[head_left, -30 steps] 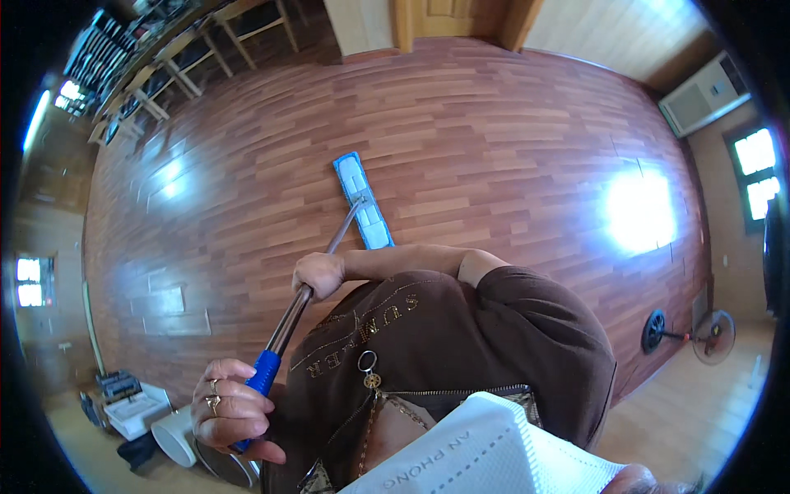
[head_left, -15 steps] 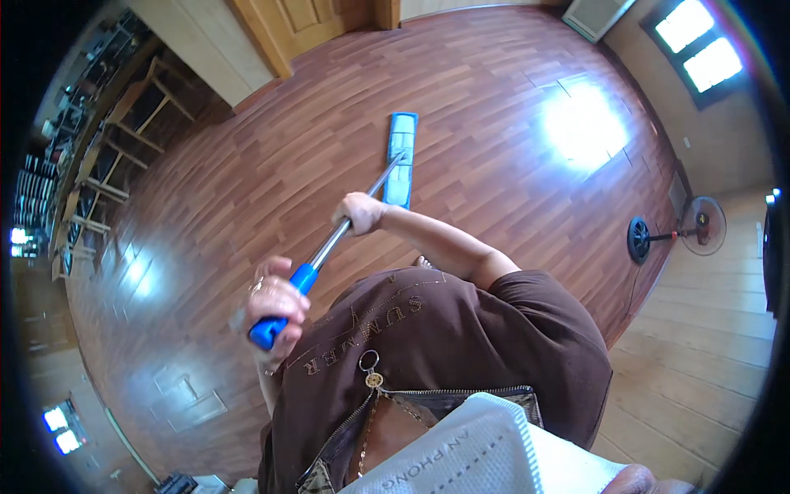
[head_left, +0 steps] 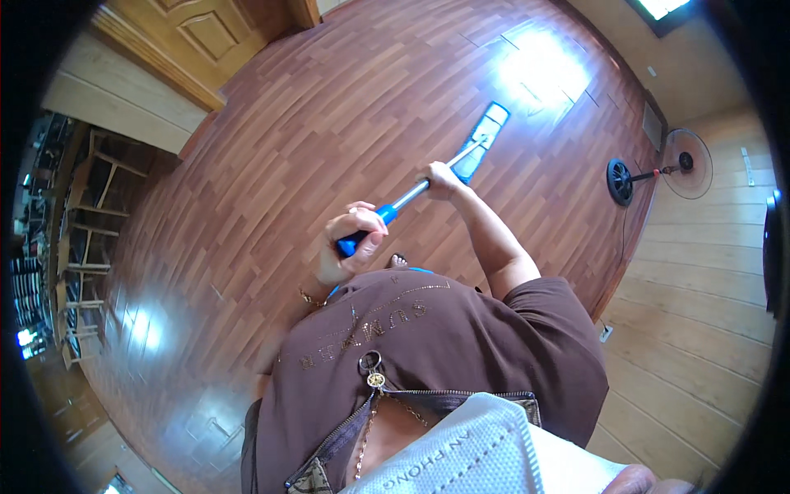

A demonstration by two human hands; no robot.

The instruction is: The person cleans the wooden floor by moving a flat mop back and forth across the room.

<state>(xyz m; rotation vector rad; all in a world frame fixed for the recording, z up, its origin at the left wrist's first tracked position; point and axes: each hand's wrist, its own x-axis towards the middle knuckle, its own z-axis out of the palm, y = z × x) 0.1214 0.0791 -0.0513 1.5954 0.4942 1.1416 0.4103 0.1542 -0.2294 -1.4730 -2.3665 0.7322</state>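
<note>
Mop handle (head_left: pixel 411 198) held in 2 hands above a reddish wooden floor (head_left: pixel 271 156). Left hand (head_left: pixel 350 243): fingers clenched around the blue grip at the near, upper end of the handle, with the thumb lying along the grip's underside; a bracelet shows at the wrist. Right hand (head_left: pixel 443 177): fingers closed around the bare metal shaft further down, well apart from the left hand, with the arm stretched out from a brown short sleeve. Shaft: runs diagonally from the blue grip, between the 2 hands, and on past the right hand to the flat mop head (head_left: pixel 484 144). Mop head: a long pale-blue rectangular pad lying flat on the floor, just beyond the right hand's knuckles and beside a bright patch of sunlight (head_left: pixel 543 70). Toes of 1 foot (head_left: pixel 398 262) show just below the left hand. Surroundings: a standing fan (head_left: pixel 658 169) near the pale plank wall on the right; a wooden door (head_left: pixel 206 33) at the top left; wooden chairs (head_left: pixel 90 189) along the left edge. No containers can be made out.
</note>
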